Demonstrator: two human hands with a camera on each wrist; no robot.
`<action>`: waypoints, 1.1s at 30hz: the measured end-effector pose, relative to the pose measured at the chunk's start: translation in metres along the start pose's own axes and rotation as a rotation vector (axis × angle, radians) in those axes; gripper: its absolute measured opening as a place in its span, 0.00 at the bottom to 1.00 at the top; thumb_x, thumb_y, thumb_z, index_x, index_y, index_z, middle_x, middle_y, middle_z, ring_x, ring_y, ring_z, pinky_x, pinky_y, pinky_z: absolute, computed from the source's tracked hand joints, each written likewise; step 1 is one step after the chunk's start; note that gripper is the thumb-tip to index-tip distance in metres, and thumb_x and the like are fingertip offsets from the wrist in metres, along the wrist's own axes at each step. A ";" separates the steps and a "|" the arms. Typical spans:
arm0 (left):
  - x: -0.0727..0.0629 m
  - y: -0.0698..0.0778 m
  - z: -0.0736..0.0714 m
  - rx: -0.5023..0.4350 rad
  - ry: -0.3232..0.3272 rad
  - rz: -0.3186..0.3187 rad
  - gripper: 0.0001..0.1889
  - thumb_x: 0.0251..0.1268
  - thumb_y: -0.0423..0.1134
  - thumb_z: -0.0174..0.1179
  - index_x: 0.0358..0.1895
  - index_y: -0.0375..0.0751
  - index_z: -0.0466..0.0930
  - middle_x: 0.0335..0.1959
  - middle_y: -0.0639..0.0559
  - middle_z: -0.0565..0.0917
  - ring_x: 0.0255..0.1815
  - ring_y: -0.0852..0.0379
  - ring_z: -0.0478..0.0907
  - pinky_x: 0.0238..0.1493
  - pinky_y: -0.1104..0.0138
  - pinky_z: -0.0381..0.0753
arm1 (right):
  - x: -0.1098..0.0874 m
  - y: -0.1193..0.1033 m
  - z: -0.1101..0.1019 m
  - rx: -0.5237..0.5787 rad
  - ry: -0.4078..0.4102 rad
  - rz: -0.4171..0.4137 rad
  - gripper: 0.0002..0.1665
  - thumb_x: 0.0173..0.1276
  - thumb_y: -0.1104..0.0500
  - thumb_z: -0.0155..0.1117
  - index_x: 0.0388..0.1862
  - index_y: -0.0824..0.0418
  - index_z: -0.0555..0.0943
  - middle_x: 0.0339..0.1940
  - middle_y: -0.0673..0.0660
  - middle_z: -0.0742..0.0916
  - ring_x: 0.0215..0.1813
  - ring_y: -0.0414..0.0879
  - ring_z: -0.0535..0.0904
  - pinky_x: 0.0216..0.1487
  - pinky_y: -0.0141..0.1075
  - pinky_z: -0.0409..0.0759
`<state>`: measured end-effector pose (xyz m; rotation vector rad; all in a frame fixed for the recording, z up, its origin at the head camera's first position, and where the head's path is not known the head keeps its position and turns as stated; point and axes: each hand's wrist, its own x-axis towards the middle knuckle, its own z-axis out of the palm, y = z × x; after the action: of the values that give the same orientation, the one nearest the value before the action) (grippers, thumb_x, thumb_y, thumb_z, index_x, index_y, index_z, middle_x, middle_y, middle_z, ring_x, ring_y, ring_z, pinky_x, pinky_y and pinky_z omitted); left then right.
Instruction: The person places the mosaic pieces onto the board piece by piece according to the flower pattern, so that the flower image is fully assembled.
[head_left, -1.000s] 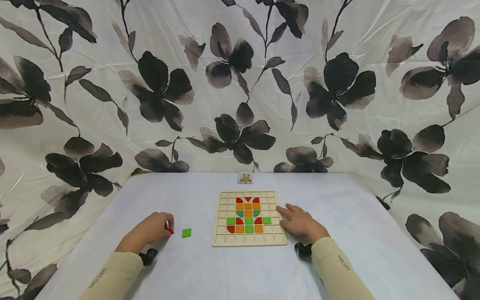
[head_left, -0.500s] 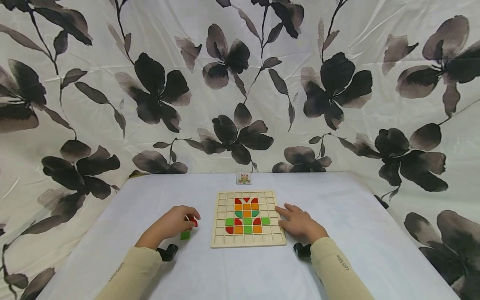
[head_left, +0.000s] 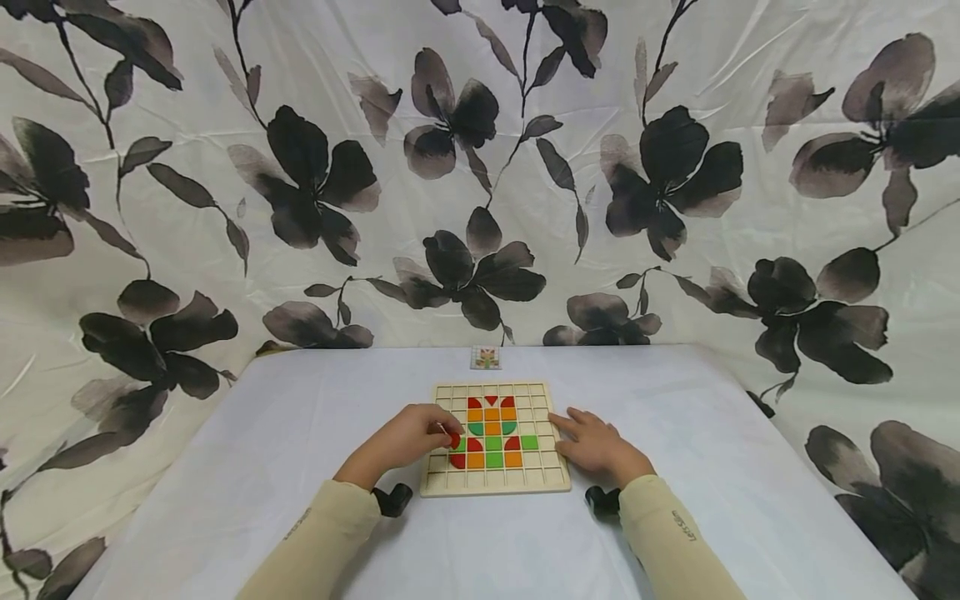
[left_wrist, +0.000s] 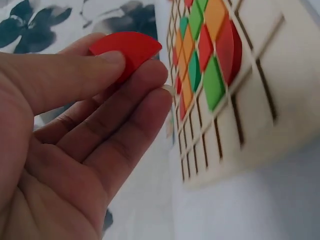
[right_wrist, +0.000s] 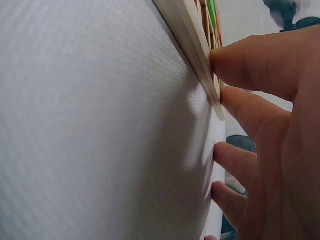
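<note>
My left hand [head_left: 405, 435] hovers over the left side of a wooden grid board [head_left: 497, 481]. It pinches a red quarter-circle tile [left_wrist: 132, 46] between thumb and fingers. The tile stands tilted and apart from the board in the left wrist view. Red, orange and green tiles lie in the middle cells, including a green square [head_left: 530, 442] at the right of the pattern. My right hand [head_left: 596, 443] rests at the board's right edge. Its fingers are spread, and the thumb [right_wrist: 232, 62] and a finger touch that edge.
A small card [head_left: 486, 358] with a similar pattern lies at the far edge of the white-covered table [head_left: 637, 392]. Behind it hangs a flower-printed cloth [head_left: 555, 200]. Each wrist wears a black device [head_left: 393, 500].
My left hand has carried the red quarter-circle tile rightward from the table to above the board. The loose green square is now out of sight near the left wrist. My right hand stays put.
</note>
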<state>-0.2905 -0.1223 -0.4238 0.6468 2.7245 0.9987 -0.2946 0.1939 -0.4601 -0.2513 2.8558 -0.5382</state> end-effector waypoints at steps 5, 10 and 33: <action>0.012 0.012 0.015 -0.007 -0.021 0.025 0.09 0.64 0.34 0.62 0.47 0.45 0.85 0.40 0.56 0.84 0.40 0.59 0.77 0.47 0.64 0.81 | 0.002 0.002 0.002 -0.007 0.001 0.002 0.33 0.70 0.47 0.52 0.74 0.45 0.64 0.77 0.60 0.63 0.78 0.61 0.54 0.72 0.65 0.50; 0.024 0.023 0.030 0.003 -0.024 0.044 0.07 0.63 0.36 0.63 0.42 0.48 0.85 0.35 0.59 0.83 0.38 0.59 0.75 0.44 0.66 0.78 | 0.004 0.004 0.003 -0.010 0.006 0.001 0.32 0.70 0.47 0.52 0.74 0.44 0.64 0.77 0.60 0.63 0.78 0.61 0.54 0.72 0.65 0.50; 0.064 0.064 0.078 0.126 -0.119 0.103 0.07 0.66 0.35 0.60 0.42 0.47 0.87 0.36 0.60 0.84 0.37 0.62 0.74 0.48 0.69 0.77 | 0.003 0.008 -0.001 0.004 -0.009 -0.039 0.32 0.71 0.48 0.51 0.74 0.46 0.64 0.77 0.61 0.63 0.78 0.62 0.53 0.70 0.67 0.50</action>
<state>-0.3024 -0.0047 -0.4426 0.8473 2.6887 0.7865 -0.2985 0.2007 -0.4626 -0.3088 2.8461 -0.5492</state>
